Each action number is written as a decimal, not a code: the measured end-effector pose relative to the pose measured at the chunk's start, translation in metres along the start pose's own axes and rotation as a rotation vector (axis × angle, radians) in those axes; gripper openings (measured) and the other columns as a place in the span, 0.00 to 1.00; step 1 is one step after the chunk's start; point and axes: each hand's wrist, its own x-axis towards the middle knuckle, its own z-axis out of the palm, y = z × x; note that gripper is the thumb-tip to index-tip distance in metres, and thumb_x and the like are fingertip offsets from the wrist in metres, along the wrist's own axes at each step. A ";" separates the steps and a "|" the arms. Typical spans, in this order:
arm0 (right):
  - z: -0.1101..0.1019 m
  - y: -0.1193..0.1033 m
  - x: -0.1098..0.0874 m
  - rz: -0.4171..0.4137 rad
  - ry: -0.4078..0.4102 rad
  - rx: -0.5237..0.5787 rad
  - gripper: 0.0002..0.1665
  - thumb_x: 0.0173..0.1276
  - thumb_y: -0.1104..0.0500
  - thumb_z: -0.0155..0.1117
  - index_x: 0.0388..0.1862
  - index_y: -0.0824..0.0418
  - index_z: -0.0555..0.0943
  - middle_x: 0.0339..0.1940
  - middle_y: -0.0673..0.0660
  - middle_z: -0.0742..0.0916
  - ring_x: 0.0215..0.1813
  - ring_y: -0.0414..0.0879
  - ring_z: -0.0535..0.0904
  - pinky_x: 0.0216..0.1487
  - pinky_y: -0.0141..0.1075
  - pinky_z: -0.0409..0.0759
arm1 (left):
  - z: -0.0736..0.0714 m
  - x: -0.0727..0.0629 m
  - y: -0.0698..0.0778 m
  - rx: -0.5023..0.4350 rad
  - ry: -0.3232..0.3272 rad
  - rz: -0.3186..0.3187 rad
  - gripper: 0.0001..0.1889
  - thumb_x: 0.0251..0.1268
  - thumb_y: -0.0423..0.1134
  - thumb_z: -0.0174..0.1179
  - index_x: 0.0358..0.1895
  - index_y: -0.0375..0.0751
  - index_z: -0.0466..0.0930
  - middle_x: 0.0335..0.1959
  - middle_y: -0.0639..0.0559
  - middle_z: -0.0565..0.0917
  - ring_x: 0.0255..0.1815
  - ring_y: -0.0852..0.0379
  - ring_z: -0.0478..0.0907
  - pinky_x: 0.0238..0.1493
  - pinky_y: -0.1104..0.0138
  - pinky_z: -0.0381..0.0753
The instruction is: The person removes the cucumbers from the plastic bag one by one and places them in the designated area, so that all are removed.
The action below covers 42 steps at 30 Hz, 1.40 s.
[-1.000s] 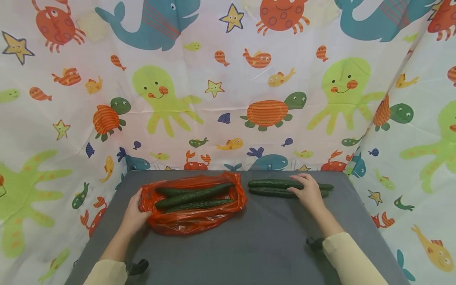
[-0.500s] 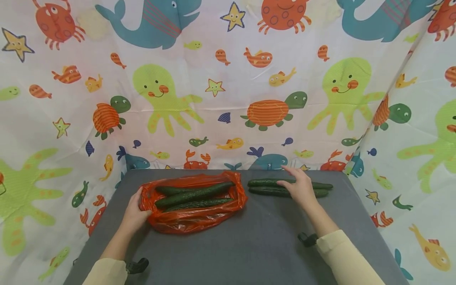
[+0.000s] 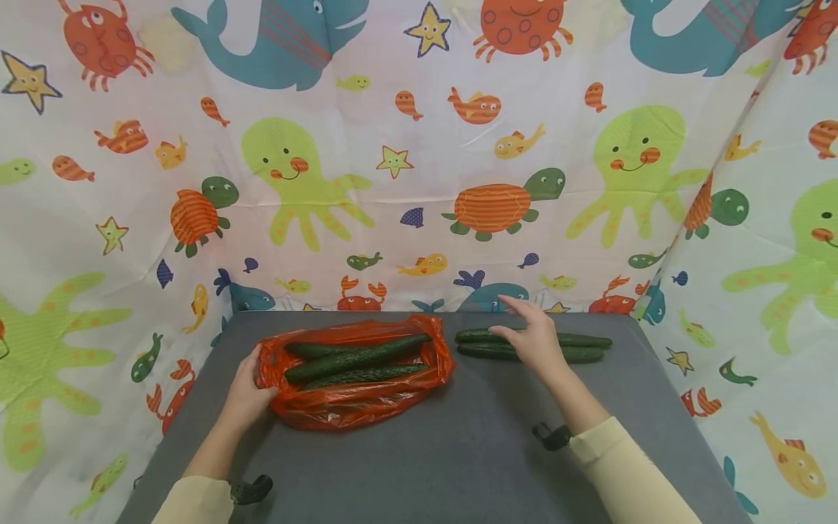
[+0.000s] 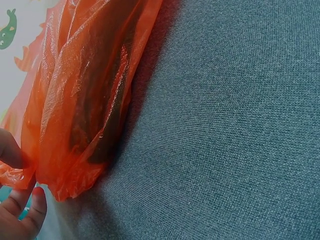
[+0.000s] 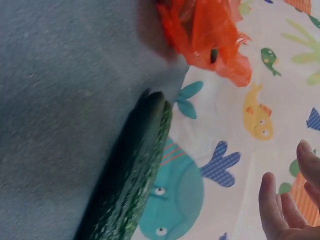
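Observation:
An orange-red plastic bag [image 3: 353, 415] lies with its mouth open upward on the left half of the table, several dark green cucumbers [image 3: 360, 359] inside. My left hand [image 3: 247, 393] pinches the bag's left end; in the left wrist view, thumb and fingers [image 4: 9, 150] have the thin plastic between them. To the right of the bag, two more cucumbers [image 3: 589, 354] lie side by side. Over them hovers my right hand [image 3: 538, 343], thumb and fingers spread and holding nothing. The right wrist view shows this hand [image 5: 286, 215] apart from a cucumber [image 5: 131, 175] below.
A grey cloth-covered table [image 3: 419, 473] carries everything. Behind it and along both sides hangs a white curtain [image 3: 419, 189] printed with sea animals. Dark wrist straps [image 3: 553, 437] are on both forearms.
My right hand has shifted left and slightly up above the two cucumbers, its fingers spreading wider. The left hand, the bag and the cucumbers have stayed in place.

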 end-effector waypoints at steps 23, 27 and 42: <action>0.028 -0.049 0.009 -0.089 -0.066 0.148 0.36 0.57 0.57 0.78 0.67 0.51 0.80 0.59 0.56 0.83 0.58 0.53 0.81 0.41 0.38 0.87 | -0.001 -0.001 -0.003 -0.003 0.003 0.004 0.55 0.55 0.27 0.63 0.83 0.43 0.36 0.80 0.29 0.48 0.77 0.30 0.53 0.73 0.37 0.60; 0.038 -0.054 0.010 -0.116 -0.083 0.157 0.33 0.58 0.58 0.78 0.64 0.51 0.82 0.59 0.55 0.84 0.56 0.54 0.81 0.38 0.35 0.87 | -0.001 0.001 -0.002 -0.006 0.001 0.002 0.56 0.55 0.27 0.63 0.83 0.44 0.36 0.80 0.29 0.48 0.76 0.30 0.54 0.73 0.38 0.60; 0.075 -0.082 0.012 -0.136 -0.166 0.187 0.33 0.59 0.55 0.77 0.65 0.50 0.81 0.64 0.53 0.84 0.59 0.52 0.81 0.38 0.37 0.87 | -0.001 0.003 -0.003 -0.026 0.010 0.011 0.56 0.54 0.26 0.62 0.83 0.44 0.36 0.80 0.31 0.48 0.77 0.30 0.53 0.73 0.38 0.61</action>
